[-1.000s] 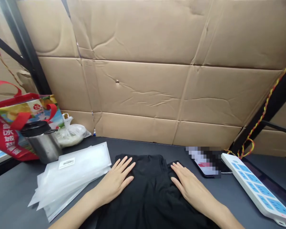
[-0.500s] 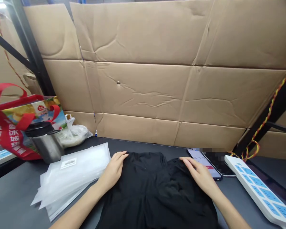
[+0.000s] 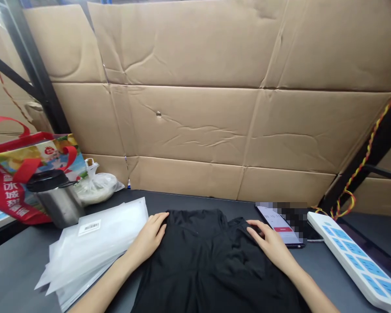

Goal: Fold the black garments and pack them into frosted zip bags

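Note:
A pair of black trousers (image 3: 202,256) lies spread before me on the dark table, waist end away from me and the lower part running out of view. My left hand (image 3: 150,237) rests at the upper left corner, fingers stretched along the fabric's edge. At the upper right edge is my right hand (image 3: 269,243), its fingertips touching the cloth and the thumb apart from the fingers. Small wrinkles cross the right half of the trousers. Beside my left forearm lies a fanned stack of frosted plastic bags (image 3: 97,243) with a barcode label (image 3: 89,227) on top.
A steel flask (image 3: 57,198), a red carry bag (image 3: 16,191) and a knotted plastic bag (image 3: 97,187) stand at the left. To the right lie a phone (image 3: 282,228) and a white power strip (image 3: 355,258). Cardboard (image 3: 195,121) walls off the back.
The view has shifted slightly, so the things at the left sit further left. My right thumb has come further away from the fingers. Both hands stay at the trousers' upper edges.

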The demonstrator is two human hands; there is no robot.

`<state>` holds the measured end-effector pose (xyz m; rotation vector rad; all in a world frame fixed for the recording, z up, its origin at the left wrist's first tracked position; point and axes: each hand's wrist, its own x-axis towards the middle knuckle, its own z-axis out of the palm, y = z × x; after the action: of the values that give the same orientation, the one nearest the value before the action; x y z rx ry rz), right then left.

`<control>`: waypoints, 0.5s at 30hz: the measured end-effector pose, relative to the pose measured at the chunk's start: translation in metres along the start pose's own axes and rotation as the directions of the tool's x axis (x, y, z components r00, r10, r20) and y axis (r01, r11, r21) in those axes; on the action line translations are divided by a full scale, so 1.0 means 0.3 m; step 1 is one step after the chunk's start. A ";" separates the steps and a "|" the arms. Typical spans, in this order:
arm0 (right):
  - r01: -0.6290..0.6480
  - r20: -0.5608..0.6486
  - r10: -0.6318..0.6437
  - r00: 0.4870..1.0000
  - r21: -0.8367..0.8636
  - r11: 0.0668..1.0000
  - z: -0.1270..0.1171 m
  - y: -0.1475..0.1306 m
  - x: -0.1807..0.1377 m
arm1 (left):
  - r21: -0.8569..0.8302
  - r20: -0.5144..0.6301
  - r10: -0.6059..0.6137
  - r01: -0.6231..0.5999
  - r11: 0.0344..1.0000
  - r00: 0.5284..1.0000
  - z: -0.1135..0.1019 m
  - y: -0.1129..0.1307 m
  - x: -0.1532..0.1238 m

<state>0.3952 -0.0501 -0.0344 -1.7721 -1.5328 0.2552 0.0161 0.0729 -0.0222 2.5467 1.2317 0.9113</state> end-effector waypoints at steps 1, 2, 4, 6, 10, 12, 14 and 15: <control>-0.002 -0.008 0.002 1.000 -0.001 1.000 -0.001 0.000 0.000 | -0.002 0.006 -0.003 0.003 1.000 1.000 -0.001 -0.001 0.001; -0.003 -0.012 0.003 1.000 -0.001 1.000 0.000 0.001 -0.001 | -0.005 0.011 -0.006 0.006 1.000 1.000 -0.001 -0.003 0.001; -0.001 -0.005 0.001 1.000 -0.001 1.000 0.003 0.006 -0.001 | -0.009 0.021 -0.008 0.008 1.000 1.000 0.000 -0.008 0.002; -0.002 0.006 0.002 1.000 -0.001 1.000 0.008 0.013 0.000 | -0.015 0.027 -0.007 0.007 1.000 1.000 0.004 -0.014 0.003; -0.011 0.005 0.011 1.000 -0.004 1.000 0.014 0.027 0.000 | -0.022 0.024 -0.008 0.009 1.000 1.000 0.011 -0.025 0.002; -0.013 0.013 0.013 1.000 -0.006 1.000 0.014 0.031 0.000 | -0.027 0.019 -0.009 0.009 1.000 1.000 0.013 -0.028 0.002; -0.020 0.023 0.020 1.000 -0.009 1.000 0.014 0.033 0.000 | -0.033 0.018 -0.008 0.008 0.999 1.000 0.012 -0.030 0.003; -0.019 0.026 0.019 0.999 -0.009 1.000 0.013 0.034 0.000 | -0.035 0.018 -0.008 0.008 0.999 1.000 0.012 -0.031 0.003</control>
<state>0.4005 -0.0482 -0.0438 -1.7974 -1.5385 0.2823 0.0126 0.0801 -0.0282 2.5155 1.2091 0.8986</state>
